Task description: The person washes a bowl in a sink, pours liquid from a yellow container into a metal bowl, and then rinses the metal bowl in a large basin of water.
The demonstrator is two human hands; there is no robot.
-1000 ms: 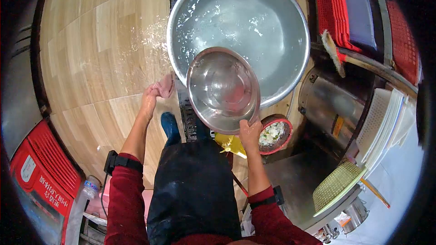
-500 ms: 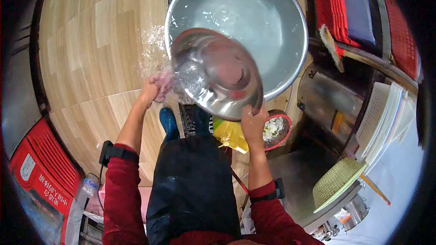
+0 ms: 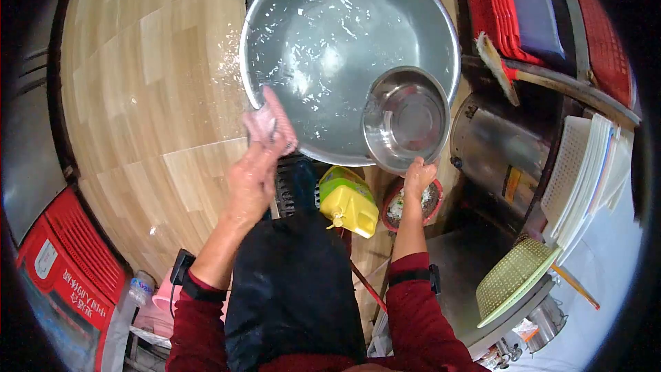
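A large round metal tub (image 3: 344, 34) of water stands on the floor in front of me. My right hand (image 3: 418, 178) grips the near rim of a steel basin (image 3: 406, 118), which is held tilted over the tub's right side, its inside showing. At the tub's near left edge, my left hand (image 3: 255, 182) holds a pink cloth (image 3: 272, 124); motion blurs the fingers a little. Just below the basin, a red bowl (image 3: 432, 208) with white and green bits sits partly behind my right hand.
Near my boots stands a yellow-green jug (image 3: 349, 208). To the right are a metal cylinder (image 3: 499, 155), a brush (image 3: 497, 69), red baskets (image 3: 492, 10) and a green woven basket (image 3: 513, 279). A red crate (image 3: 76, 262) lies lower left. Water wets the tiled floor.
The basin has moved right, away from the tub's left rim, and its inside now shows. My left hand has moved right and nearer with the cloth, which is raised beside the rim.
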